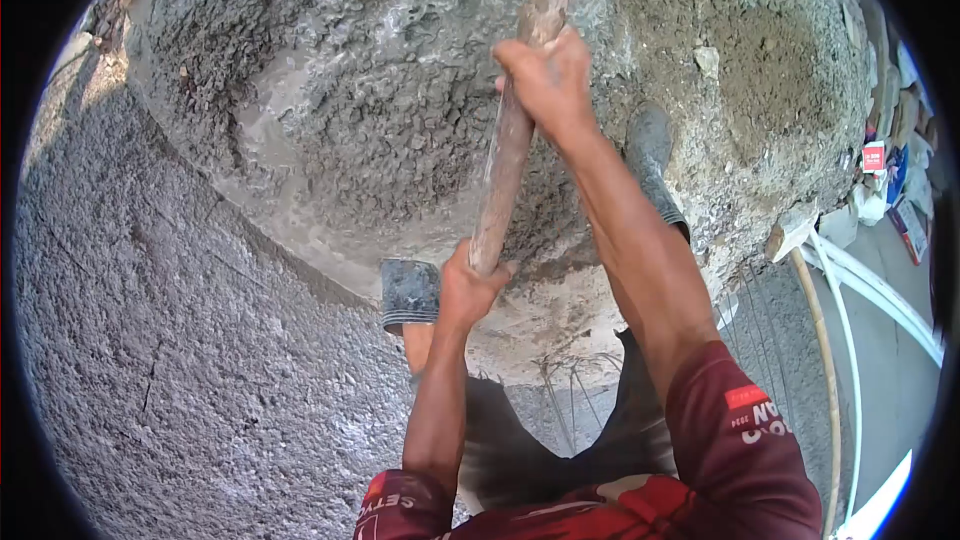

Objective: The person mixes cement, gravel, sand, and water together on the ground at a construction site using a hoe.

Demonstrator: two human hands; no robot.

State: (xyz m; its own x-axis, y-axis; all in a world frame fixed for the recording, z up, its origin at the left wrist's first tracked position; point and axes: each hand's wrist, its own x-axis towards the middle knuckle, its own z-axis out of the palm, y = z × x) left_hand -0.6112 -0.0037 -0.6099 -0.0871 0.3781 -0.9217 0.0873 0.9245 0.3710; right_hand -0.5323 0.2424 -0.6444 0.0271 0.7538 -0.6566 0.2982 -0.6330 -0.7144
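Note:
A thick wooden handle (508,145) runs from the top edge of the head view down toward my body, slightly tilted. Near its lower end my left hand (472,285) is wrapped around it. Higher up, my right hand (552,78) grips the same handle with closed fingers. Whatever tool head it carries lies outside the view. Beneath the handle spreads a mass of wet grey cement mix (400,110), lumpy in the middle and smoother along its left rim.
My rubber boots (650,145) stand at the mix's near side. Drier sandy material (770,80) lies at right. White pipes (880,295), a wooden pole (822,370) and thin wires (572,390) are nearby. A rough grey wall or floor surface (180,340) fills the left.

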